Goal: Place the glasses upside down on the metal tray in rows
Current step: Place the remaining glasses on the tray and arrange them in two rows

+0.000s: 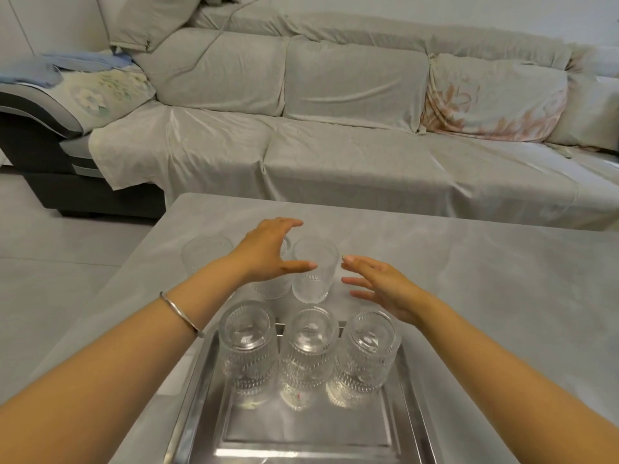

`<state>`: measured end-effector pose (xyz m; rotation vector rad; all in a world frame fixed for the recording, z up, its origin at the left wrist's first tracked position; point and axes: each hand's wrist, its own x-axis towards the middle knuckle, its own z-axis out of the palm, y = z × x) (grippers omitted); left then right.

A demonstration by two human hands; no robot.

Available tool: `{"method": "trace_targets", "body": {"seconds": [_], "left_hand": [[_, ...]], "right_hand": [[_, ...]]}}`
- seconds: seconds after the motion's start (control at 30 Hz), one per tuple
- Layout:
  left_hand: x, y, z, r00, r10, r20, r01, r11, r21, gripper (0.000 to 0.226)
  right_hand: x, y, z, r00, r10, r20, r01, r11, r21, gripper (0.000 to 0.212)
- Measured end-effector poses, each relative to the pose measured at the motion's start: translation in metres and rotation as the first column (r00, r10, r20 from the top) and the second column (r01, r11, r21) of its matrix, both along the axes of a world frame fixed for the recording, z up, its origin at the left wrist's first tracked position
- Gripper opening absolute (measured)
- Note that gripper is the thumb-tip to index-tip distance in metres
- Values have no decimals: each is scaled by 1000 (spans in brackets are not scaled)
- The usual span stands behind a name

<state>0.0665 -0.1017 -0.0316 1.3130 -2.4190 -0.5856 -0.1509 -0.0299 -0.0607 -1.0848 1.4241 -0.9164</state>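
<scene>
Three ribbed clear glasses stand upside down in a row at the far end of the metal tray (201, 390): left (248, 346), middle (310, 349), right (368, 346). Beyond the tray three glasses stand upright on the table: one far left (204, 259), one (273, 288) mostly hidden under my left hand, one (314, 269) in the middle. My left hand (269, 254) hovers open over the hidden glass, thumb by the middle glass. My right hand (378, 284) is open just right of the middle glass, not touching it.
The grey table (485, 296) stretches to the right and ends at a far edge. A cloth-covered sofa (335, 128) runs behind it. The near part of the tray holds no glasses. Grey floor lies to the left.
</scene>
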Motion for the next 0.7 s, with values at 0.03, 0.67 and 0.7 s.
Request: {"method": "trace_targets", "body": {"seconds": [0.03, 0.67, 0.7], "left_hand": [[-5, -4, -2, 1000, -15, 13, 15, 1000, 12, 90], [-23, -2, 12, 936, 63, -346, -39, 996, 75, 92], [-23, 3, 20, 900, 102, -424, -50, 990, 133, 91]], "right_hand": [[0, -5, -4, 1000, 1, 23, -2, 1000, 20, 39], [-8, -8, 1, 952, 35, 305, -59, 996, 69, 58], [-8, -4, 8, 938, 34, 346, -54, 997, 46, 61]]}}
